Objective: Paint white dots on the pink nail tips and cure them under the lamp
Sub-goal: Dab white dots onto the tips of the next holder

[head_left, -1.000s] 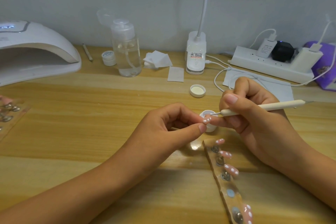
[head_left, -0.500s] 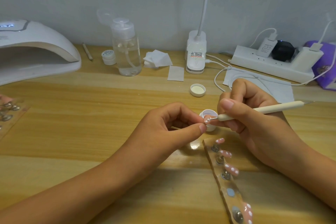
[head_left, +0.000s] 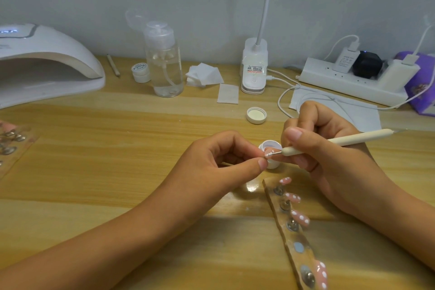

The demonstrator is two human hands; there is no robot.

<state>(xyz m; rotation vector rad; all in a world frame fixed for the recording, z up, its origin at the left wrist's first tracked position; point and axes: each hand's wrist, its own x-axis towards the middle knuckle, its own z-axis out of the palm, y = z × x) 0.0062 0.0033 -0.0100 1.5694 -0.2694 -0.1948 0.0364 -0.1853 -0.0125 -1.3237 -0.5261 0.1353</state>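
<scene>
At nail tip (head_left: 340,153), dotting tool (head_left: 341,141) leftward

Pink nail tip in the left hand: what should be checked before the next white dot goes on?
1. Nail tip secured: ok, the left hand pinches it between thumb and forefinger.
2. Dotting tool gripped: ok, the right hand holds it like a pen, metal end at the nail tip.
3. Paint pot open and near: ok, just behind the nail tip, its lid lying off on the table.
4. Paint on the tool's end: cannot tell, too small.
5. Free place on the holder strip: ok, one blue pad is bare.
6. Curing lamp powered: ok, blue lights show on its top.
</scene>
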